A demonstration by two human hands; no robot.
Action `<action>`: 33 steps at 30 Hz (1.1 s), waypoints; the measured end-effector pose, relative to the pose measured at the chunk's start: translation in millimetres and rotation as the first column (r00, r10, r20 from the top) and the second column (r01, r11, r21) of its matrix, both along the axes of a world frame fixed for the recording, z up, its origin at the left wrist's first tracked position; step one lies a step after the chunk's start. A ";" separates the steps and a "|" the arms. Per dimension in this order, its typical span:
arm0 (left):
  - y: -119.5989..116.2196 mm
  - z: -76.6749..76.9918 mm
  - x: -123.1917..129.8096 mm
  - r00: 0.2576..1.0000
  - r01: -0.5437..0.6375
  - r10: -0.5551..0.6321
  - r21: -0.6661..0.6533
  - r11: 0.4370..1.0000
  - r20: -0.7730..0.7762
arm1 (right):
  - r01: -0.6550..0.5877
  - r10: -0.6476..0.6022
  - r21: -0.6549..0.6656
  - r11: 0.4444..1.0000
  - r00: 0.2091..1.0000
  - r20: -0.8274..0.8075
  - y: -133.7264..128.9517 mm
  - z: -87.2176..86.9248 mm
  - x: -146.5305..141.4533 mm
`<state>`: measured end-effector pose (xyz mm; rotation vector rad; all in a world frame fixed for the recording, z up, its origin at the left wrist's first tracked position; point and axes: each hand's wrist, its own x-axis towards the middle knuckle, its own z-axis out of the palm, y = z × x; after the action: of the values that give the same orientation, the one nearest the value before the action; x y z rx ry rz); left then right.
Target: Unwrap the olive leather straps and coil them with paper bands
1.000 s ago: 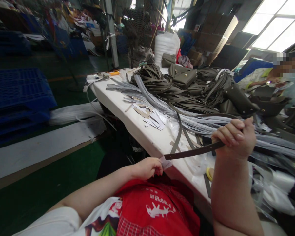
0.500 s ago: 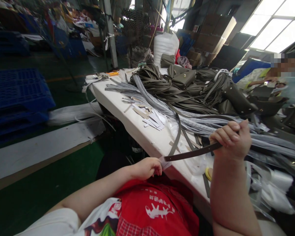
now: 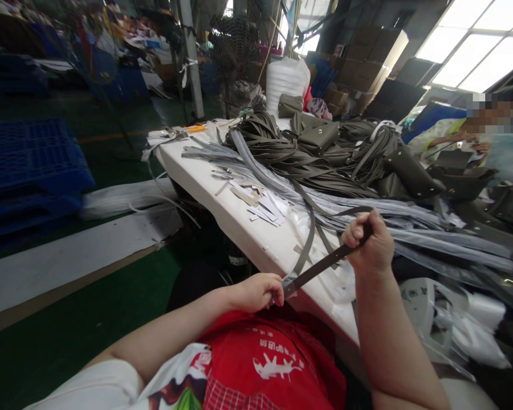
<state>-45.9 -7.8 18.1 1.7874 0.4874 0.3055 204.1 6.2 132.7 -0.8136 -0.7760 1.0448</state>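
A dark olive strap (image 3: 318, 267) stretches between my two hands just off the near edge of the white table (image 3: 222, 205). My right hand (image 3: 367, 245) is closed around its upper part, above the table. My left hand (image 3: 256, 291) pinches its lower end close to my red shirt, fingers closed on the tip. The strap's far end loops back up toward a big pile of olive straps (image 3: 282, 148) on the table.
Grey strips (image 3: 431, 228), small paper offcuts (image 3: 260, 205) and olive bags (image 3: 320, 136) cover the table. Another person (image 3: 465, 136) sits at the far right. Blue crates (image 3: 29, 171) stand on the green floor at left; crumpled white plastic (image 3: 474, 330) lies at lower right.
My right hand has moved left and down along the strap, toward my left hand. The white tab seen at the strap's lower end is now hidden in my left fingers.
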 end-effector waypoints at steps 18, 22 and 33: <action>-4.3 -10.2 0.6 0.957 -0.260 0.290 -0.394 0.882 0.017 | 0.115 0.100 -0.335 0.935 0.821 0.562 -40.7 -76.6 -17.1; -1.8 -3.4 3.9 0.941 -0.304 0.339 -0.412 0.859 0.013 | 0.011 0.276 -0.510 0.860 0.831 0.484 -61.0 -97.6 -41.9; -3.2 -20.1 3.9 0.939 -0.283 0.341 -0.458 0.843 0.046 | -0.151 0.371 -0.580 0.800 0.885 0.281 -74.0 -125.2 -71.2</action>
<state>-42.0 -11.0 -1.9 1.2282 0.7007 0.4894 132.9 -67.8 7.5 -1.4674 -0.9573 1.4168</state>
